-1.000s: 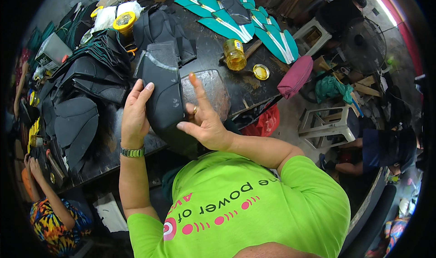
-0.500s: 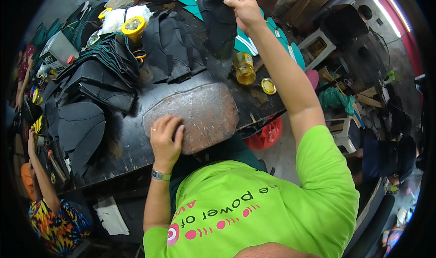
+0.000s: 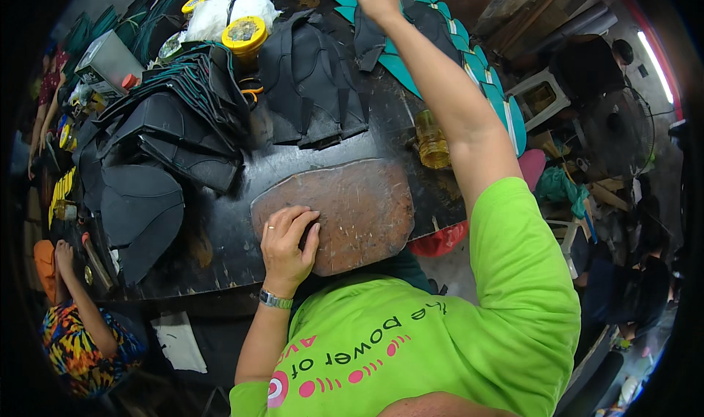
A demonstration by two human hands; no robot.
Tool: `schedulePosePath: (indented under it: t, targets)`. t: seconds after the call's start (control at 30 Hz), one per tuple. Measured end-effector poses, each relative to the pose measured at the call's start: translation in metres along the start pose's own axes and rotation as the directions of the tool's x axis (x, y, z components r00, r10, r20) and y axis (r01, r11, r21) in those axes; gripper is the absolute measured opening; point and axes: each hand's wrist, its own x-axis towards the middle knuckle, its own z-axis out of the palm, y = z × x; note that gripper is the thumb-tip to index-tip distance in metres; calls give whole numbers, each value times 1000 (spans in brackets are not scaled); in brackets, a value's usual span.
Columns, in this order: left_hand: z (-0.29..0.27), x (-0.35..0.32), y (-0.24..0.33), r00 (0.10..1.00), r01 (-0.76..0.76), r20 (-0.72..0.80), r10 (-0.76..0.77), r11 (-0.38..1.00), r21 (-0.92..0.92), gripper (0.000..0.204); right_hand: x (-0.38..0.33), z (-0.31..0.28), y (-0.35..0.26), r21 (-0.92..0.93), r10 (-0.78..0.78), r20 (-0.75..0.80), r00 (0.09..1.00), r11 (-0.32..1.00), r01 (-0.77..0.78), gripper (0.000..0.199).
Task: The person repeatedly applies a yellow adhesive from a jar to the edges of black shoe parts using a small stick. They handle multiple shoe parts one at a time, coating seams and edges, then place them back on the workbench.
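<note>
My left hand (image 3: 290, 247) rests on the near left part of a worn brown board (image 3: 359, 208), its fingers apart and slightly bent, holding nothing. At the table's far side, my right hand (image 3: 380, 5) is stretched out over a black shaped fabric piece (image 3: 425, 22). One finger of it points away, and the upper edge cuts off its tip. The black piece lies beside a row of overlapping teal pieces (image 3: 473, 63), partly hidden under my forearm. Several black padded pieces (image 3: 308, 79) lie just beyond the board.
Black pieces with teal edges are piled (image 3: 172, 116) at left. A yellow tub (image 3: 245, 37), orange-handled scissors (image 3: 253, 93), a metal can (image 3: 110, 63) and a jar of amber liquid (image 3: 433, 142) stand or lie around. Another person's arm (image 3: 84, 300) reaches in at lower left.
The black piece that my right hand held up now lies lower, by the teal pieces. The view has shifted, and my left hand stays on the board.
</note>
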Motion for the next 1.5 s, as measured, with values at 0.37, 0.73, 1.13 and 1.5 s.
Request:
schedulePosePath:
  t: [0.37, 0.73, 1.13, 1.5]
  targets:
    - [-1, -2, -1, 999, -31, -14, 31, 1000, 0, 18, -152, 31, -149, -359, -18, 551, 834, 897, 256, 89]
    - [2, -13, -6, 980, 78, -99, -173, 791, -607, 59, -189, -63, -187, 588, -304, 226, 926, 800, 120, 72]
    - [10, -18, 46, 820, 425, 420, -388, -79, -902, 35, -322, -209, -164, -63, -130, 352, 927, 985, 162, 27]
    - [35, -41, 41, 745, 462, 587, -316, -390, -797, 27, -309, -230, -106, -691, 402, 456, 794, 722, 31, 64]
